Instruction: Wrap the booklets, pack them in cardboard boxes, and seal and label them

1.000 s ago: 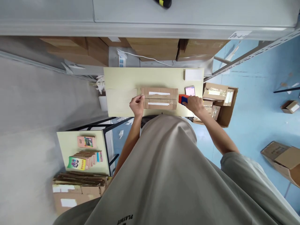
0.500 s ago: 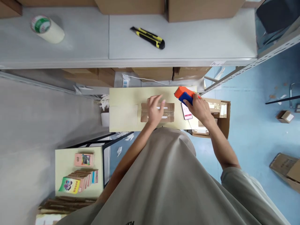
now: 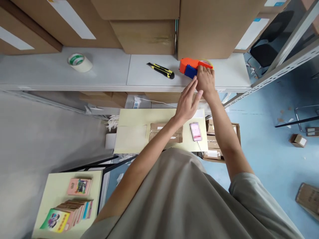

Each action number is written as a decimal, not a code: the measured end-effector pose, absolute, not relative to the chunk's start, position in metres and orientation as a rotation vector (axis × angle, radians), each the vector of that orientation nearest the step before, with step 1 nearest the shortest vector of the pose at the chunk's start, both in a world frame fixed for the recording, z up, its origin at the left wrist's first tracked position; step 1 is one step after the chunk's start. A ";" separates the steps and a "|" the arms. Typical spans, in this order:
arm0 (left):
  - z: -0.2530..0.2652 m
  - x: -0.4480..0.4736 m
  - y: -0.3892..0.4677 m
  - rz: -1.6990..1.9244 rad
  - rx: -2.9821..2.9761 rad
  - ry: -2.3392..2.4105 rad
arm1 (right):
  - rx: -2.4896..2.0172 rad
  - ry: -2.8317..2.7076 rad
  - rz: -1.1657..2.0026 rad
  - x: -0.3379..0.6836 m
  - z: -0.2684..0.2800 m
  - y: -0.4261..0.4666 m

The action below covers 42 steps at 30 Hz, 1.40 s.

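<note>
My right hand (image 3: 206,81) is closed on an orange and blue tape dispenser (image 3: 189,68), which is at the grey shelf (image 3: 104,71) in front of me. Whether the dispenser rests on the shelf or is just above it I cannot tell. My left hand (image 3: 187,101), fingers stretched out and holding nothing, is just below the right hand, its fingertips close to the dispenser. Under my left forearm, a taped cardboard box (image 3: 177,137) lies on the pale yellow table (image 3: 131,139), partly hidden. A phone (image 3: 196,132) lies to the right of the box.
On the shelf are a yellow and black utility knife (image 3: 161,70) and a roll of tape (image 3: 80,63). Large cartons (image 3: 147,36) stand behind them. An open carton of small boxes (image 3: 213,154) is right of the table. Books (image 3: 74,212) are stacked on a side table at lower left.
My right hand has carried the tape dispenser up from above the table to the shelf. My left hand has left the cardboard box and moved up and right. The view has tilted upward.
</note>
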<state>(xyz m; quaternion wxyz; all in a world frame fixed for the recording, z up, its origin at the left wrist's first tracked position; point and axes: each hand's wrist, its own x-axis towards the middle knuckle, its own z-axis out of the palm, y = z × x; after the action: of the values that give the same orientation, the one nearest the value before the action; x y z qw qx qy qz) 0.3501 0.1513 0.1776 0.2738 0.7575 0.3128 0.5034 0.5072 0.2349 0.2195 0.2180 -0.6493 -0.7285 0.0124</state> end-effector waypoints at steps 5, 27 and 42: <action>0.120 0.283 0.097 1.214 1.844 1.124 | -1.933 -1.939 -0.037 0.492 0.211 0.203; -0.029 0.146 -0.022 1.022 0.885 1.987 | -2.162 -1.847 0.947 0.429 0.031 -0.026; -0.007 0.113 -0.007 0.891 1.203 1.880 | -2.136 -1.533 0.977 0.424 0.042 -0.036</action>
<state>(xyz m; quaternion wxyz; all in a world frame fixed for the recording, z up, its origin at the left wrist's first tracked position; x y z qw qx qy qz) 0.1133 -0.0072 -0.0072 0.3612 0.4668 0.7295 0.3456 0.4241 -0.0357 0.0420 0.1676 -0.7507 -0.5389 0.3434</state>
